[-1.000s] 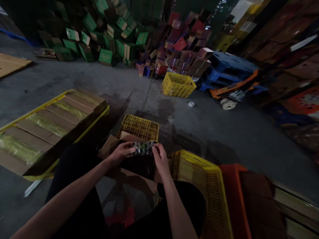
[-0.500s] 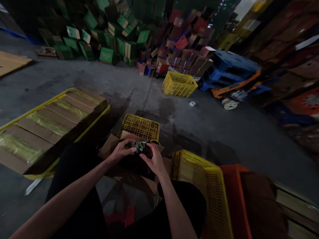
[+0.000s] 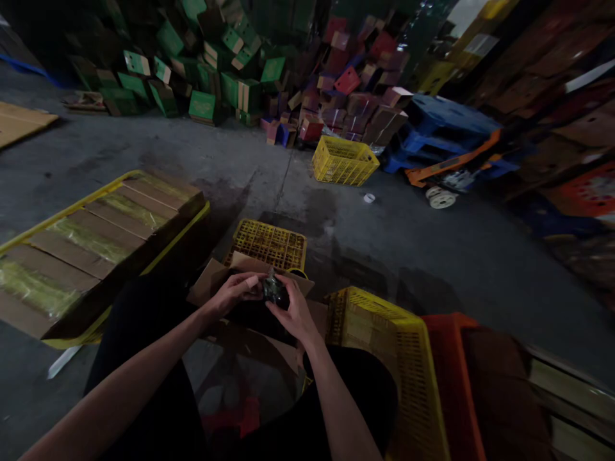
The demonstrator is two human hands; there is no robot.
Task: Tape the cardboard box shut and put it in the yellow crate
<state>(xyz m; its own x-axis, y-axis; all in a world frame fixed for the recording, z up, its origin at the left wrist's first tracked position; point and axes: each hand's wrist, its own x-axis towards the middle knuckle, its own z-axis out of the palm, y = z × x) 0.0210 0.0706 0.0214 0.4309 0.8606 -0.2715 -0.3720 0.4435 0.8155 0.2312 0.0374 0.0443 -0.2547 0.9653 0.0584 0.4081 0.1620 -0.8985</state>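
Note:
Over an open cardboard box (image 3: 207, 280), both hands are at a small, dark, plastic-wrapped item (image 3: 275, 291). The wrap is glossy and sticks up in a twisted tuft on top. What lies inside it is too dark to make out. My right hand (image 3: 295, 312) is closed round the item's right side, thumb below. My left hand (image 3: 235, 293) pinches at its left edge, fingers pressed together. The box sits between my knees, its flaps spread and its inside in deep shadow.
An upturned yellow crate (image 3: 269, 243) is just past the box. To the right stand a yellow crate (image 3: 423, 371) and an orange crate (image 3: 449, 365). A yellow-edged crate of taped cartons (image 3: 115, 218) lies left. Farther off are another yellow crate (image 3: 343, 163), blue pallets (image 3: 446, 118) and heaped boxes.
The wrapped item has been turned, and a tuft of its wrap now points up. It sits more in my right hand, while my left fingers have shifted to its edge.

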